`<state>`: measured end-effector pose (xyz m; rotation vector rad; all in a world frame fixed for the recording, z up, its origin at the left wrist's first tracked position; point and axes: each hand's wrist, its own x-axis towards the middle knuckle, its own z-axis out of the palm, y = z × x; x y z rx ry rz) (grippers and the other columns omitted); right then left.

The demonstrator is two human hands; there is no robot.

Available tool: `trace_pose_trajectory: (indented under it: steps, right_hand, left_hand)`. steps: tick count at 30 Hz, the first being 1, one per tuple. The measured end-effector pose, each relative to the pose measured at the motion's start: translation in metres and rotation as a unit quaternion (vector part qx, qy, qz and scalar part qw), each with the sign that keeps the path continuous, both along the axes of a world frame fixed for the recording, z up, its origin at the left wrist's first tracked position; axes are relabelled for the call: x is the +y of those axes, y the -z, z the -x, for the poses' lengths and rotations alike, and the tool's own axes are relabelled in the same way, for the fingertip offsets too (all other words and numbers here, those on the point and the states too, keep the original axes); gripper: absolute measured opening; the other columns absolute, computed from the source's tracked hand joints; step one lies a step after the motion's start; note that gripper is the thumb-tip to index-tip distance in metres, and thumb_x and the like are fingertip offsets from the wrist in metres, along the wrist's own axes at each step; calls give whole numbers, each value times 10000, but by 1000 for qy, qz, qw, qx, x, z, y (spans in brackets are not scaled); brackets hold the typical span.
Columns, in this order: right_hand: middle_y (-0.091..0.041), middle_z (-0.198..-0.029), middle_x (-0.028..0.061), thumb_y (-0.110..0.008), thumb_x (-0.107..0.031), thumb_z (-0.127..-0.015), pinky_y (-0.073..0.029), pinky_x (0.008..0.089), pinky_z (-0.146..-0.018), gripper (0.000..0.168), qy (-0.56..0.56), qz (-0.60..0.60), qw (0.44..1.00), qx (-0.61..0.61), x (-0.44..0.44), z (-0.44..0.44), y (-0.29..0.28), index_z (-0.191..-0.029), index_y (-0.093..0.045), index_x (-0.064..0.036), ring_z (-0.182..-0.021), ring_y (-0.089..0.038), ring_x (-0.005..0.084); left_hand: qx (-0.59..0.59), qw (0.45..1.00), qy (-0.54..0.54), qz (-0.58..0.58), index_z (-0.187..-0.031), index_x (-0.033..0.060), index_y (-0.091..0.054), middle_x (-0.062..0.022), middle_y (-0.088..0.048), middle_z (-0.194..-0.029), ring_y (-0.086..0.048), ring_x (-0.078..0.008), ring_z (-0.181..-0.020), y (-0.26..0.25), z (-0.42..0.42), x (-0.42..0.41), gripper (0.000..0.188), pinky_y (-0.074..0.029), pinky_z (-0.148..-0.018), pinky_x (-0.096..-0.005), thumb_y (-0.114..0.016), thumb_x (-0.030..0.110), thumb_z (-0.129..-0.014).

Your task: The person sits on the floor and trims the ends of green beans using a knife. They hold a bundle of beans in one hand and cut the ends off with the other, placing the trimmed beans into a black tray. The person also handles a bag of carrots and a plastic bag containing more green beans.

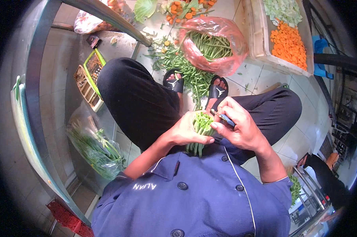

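My left hand (186, 129) is wrapped around a bundle of green beans (202, 123), whose pale cut ends point up. Close to the bundle's right side, my right hand (239, 126) grips a small knife with a blue handle (226, 119); its blade is mostly hidden. Below my hands, cut bean pieces (178, 60) lie heaped on the tiled floor between my sandalled feet. Beyond them an open red plastic bag (237, 56) holds long whole green beans (209, 46).
At the upper right stands a pale crate (257, 38) with sliced carrots (288, 44) and chopped cabbage (283, 11). A metal frame (113, 19) crosses the left side, near a green-edged grater (95, 69) and a clear bag of leafy greens (98, 151). Carrot pieces (178, 10) lie at the top.
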<state>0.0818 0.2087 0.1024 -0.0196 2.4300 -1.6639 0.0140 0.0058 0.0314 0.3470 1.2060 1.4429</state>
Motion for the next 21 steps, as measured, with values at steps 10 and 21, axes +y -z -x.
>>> trace_pose_trajectory:
  steps: [10,21]
  right_hand:
    - [-537,-813,119,-691,-54,-802,-488,413,-606,157,-87,-214,971,67,27,-3,0,-841,-542,-20,-722,-608,332]
    - [-572,-854,137,-702,-96,-748,-514,461,-651,254,-137,-314,939,8,21,-8,-10,-926,-528,-44,-765,-638,348]
  left_hand:
    - [20,999,-26,25,-1052,43,-671,-1,-679,-922,-617,-78,-840,5,0,-4,422,-520,-806,-268,-898,125,-706]
    - [102,988,-50,106,-1038,34,-660,-3,-675,-921,-609,-73,-845,-18,-5,2,397,-514,-803,-274,-876,121,-715]
